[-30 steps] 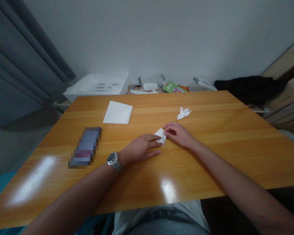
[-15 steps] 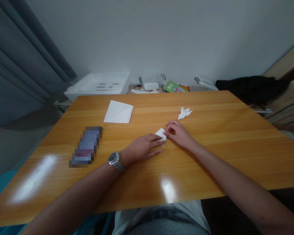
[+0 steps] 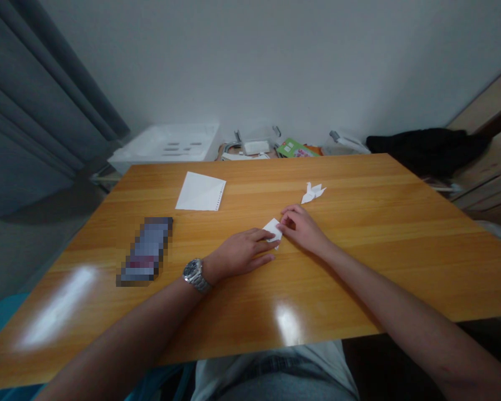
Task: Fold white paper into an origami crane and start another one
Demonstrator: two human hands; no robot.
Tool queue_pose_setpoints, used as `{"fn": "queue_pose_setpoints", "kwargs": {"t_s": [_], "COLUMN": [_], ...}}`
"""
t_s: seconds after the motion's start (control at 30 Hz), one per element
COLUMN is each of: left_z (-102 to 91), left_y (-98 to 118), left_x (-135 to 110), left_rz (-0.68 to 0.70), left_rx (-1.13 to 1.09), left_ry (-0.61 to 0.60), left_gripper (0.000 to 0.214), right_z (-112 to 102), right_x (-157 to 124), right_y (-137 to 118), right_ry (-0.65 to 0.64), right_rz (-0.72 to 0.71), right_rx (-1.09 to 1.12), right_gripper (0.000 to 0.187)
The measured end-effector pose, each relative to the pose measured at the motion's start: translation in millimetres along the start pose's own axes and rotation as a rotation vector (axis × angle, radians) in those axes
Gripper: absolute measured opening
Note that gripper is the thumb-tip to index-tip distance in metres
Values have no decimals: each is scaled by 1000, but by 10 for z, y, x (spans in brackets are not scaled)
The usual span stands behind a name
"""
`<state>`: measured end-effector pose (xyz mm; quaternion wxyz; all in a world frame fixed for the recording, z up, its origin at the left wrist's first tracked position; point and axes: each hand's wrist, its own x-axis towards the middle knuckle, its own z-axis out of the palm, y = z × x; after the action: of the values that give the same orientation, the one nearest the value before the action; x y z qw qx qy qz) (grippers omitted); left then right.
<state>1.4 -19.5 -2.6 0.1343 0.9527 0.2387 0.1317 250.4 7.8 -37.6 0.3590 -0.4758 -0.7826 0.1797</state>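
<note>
A small piece of folded white paper (image 3: 273, 227) lies on the table between my hands. My left hand (image 3: 244, 252), with a metal watch at the wrist, rests flat across the paper's lower left part, its fingers stretched out and covering some of it. At the paper's right corner, the thumb and index finger of my right hand (image 3: 303, 227) are pinched together on the edge. Just beyond that hand stands a white paper crane (image 3: 313, 192).
A sheet of white paper (image 3: 201, 191) with a perforated edge lies at the back left of the wooden table (image 3: 379, 223). Nearer on the left is a pixelated phone-like object (image 3: 147, 250). Behind the table are a white plastic basin (image 3: 171, 142) and a green booklet (image 3: 293, 148).
</note>
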Motion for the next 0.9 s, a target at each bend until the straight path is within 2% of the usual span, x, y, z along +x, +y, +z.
{"fn": "queue_pose_setpoints", "kwargs": {"t_s": [0.9], "left_z": [19], "left_y": [10], "left_x": [30], "left_rz": [19], "left_rx": [103], "left_ry": [-35], "left_gripper": [43], "right_z": [23], "right_x": [0], "right_y": [-14], "right_ry": [13], "right_rz": [6], "right_rx": [-61], "right_gripper": [15]}}
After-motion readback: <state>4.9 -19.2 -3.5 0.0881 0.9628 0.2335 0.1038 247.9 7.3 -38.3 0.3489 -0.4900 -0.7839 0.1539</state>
